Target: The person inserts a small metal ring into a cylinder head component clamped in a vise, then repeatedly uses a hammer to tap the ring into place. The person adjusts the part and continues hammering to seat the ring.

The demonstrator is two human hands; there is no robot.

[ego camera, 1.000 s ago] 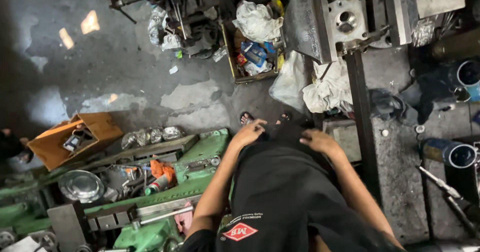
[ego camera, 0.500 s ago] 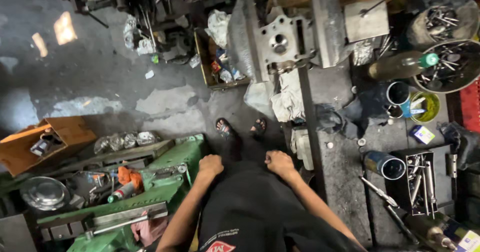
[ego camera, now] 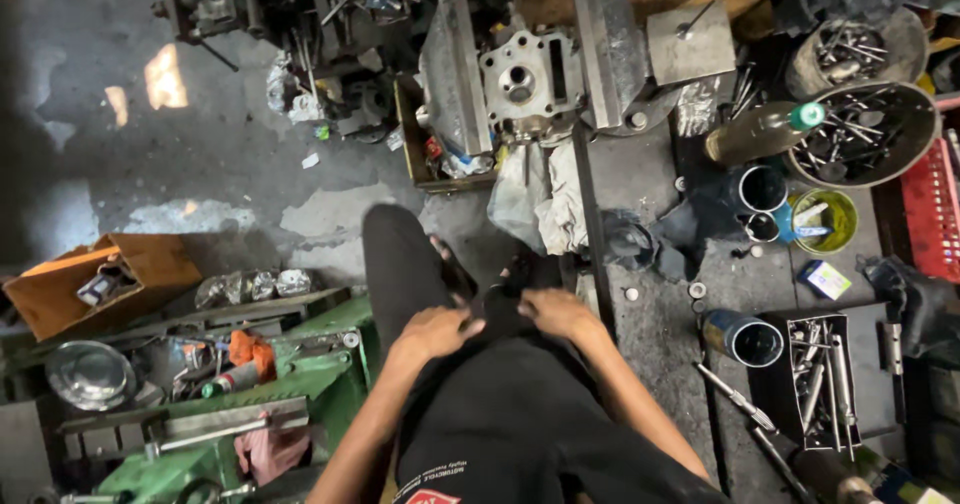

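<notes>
Both hands resting on the black trousers, nothing picked up.

Left hand [ego camera: 437, 329] and right hand [ego camera: 556, 313] lie loosely curled on the black trousers [ego camera: 500, 404] at the waist, holding nothing. Grey engine casting [ego camera: 525, 79] sits well ahead on the bench, green machine [ego camera: 290, 364] just left.

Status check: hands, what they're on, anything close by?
Left hand and right hand both empty, resting on the black clothing at the waist. Grey metal block clamped in the bench vise ahead, untouched. Green machine beside the left arm.
</notes>
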